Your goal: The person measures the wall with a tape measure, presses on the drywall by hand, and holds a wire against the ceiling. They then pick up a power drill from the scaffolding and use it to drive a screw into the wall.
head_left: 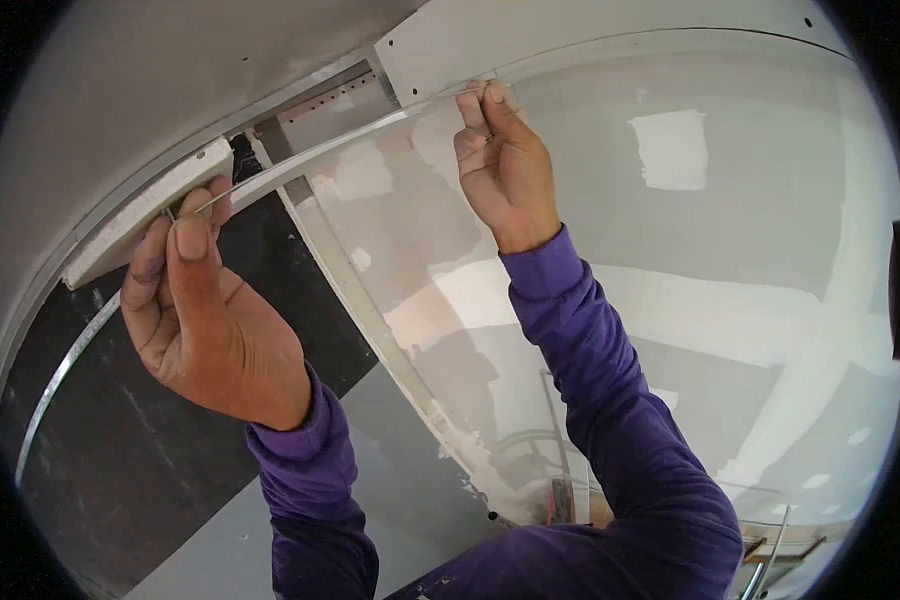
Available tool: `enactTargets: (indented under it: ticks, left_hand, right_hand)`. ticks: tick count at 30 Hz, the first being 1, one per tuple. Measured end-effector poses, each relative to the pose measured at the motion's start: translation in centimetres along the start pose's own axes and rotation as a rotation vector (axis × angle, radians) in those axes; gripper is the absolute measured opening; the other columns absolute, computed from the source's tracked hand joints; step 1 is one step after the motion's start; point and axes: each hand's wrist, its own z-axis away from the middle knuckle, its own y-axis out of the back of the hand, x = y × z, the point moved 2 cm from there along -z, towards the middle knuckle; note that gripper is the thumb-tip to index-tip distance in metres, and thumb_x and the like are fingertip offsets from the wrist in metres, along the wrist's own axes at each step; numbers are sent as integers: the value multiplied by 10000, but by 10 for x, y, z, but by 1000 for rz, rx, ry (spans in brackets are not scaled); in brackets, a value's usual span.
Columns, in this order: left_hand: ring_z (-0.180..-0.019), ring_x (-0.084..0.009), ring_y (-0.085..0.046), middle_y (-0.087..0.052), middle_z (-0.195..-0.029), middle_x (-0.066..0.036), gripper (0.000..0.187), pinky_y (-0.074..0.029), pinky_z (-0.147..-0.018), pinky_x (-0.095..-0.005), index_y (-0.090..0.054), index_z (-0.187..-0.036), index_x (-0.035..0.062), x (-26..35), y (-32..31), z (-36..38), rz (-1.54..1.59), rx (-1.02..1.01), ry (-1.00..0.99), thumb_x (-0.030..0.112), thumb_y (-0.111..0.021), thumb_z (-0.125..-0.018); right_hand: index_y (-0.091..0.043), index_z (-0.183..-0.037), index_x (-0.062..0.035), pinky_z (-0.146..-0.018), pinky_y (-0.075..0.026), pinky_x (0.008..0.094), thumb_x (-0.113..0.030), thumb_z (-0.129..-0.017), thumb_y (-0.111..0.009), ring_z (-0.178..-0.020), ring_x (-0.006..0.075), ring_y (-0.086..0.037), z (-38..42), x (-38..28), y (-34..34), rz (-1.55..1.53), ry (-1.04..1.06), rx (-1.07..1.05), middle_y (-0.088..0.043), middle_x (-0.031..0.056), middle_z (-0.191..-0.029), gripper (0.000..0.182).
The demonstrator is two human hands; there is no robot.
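My left hand (220, 325) is raised at the left, with thumb and fingertips pinched on one end of a thin wire-like strip (300, 160). The strip runs up and right to my right hand (510, 175), whose thumb and forefinger close on it near the top of the wall. Close behind it lies a pale metal edge trim (60, 385), curved in this wide view, passing behind my left hand. A white board offcut (150, 215) sits just above my left fingertips, against the ceiling edge. Whether the strip and the trim touch cannot be made out.
A grey plasterboard wall (730, 220) with white filler patches spans the right. On the left are a dark panel (160, 420) and a pale vertical stud (370, 320). A gap with a perforated metal channel (335, 100) shows beside the ceiling (170, 70).
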Motion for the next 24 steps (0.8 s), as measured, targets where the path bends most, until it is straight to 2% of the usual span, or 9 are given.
enactTargets:
  ticks: [5, 8, 13, 16, 19, 22, 24]
  left_hand:
    - [-1039, -326, -679, -688, -1075, -217, 158, -560, -953, -420, -664, -1067, -13, 2, -2, 0, 11, -17, 9, 30, -608, -925]
    - [-948, -335, -703, -689, -998, -258, 187, -585, -886, -419, -602, -1029, -60, 0, -8, 4, 93, 76, -10, -113, -640, -854]
    - [-954, -319, -701, -696, -993, -233, 177, -568, -907, -436, -606, -1011, -38, 5, -14, 3, 114, 105, 50, -108, -653, -855]
    - [-952, -319, -701, -695, -995, -238, 187, -568, -907, -438, -601, -1022, -41, 4, -14, 3, 122, 117, 21, -106, -655, -855]
    - [-1020, -322, -686, -688, -1070, -215, 181, -550, -966, -436, -627, -1098, -12, -2, -6, 1, 52, -5, -75, 7, -609, -920]
    - [-941, -319, -701, -693, -981, -239, 182, -571, -903, -447, -597, -1040, -43, 2, -10, -1, 142, 69, -16, -81, -650, -871]
    - [-943, -322, -700, -692, -979, -238, 179, -572, -901, -449, -596, -1042, -45, 3, -10, -1, 102, 67, -12, -72, -651, -874]
  right_hand:
    - [-630, -1047, -89, -667, -445, 232, -123, -961, -604, -981, 151, -640, -1, -6, 3, 63, 57, -30, -665, 42, -1056, 96]
    - [-632, -1043, -85, -655, -443, 222, -121, -964, -599, -977, 146, -646, -2, -8, 2, 59, 52, -30, -665, 32, -1051, 92]
    - [-631, -1035, -79, -637, -449, 221, -109, -966, -594, -974, 137, -659, -3, -9, 1, 35, 20, -13, -666, 31, -1056, 84]
    - [-631, -1031, -82, -637, -454, 227, -100, -966, -590, -967, 136, -667, -4, -10, 1, 27, 11, -46, -669, 34, -1060, 78]
    - [-630, -1031, -90, -643, -454, 231, -94, -966, -588, -960, 134, -668, -3, -7, -2, 28, 13, -25, -672, 34, -1054, 78]
    - [-629, -1035, -95, -652, -449, 237, -101, -965, -591, -953, 131, -663, -3, -7, -1, 25, 3, -21, -675, 30, -1041, 80]
    - [-626, -1037, -97, -658, -443, 241, -108, -962, -597, -947, 130, -660, -4, -7, 0, 32, 2, -36, -675, 26, -1036, 81]
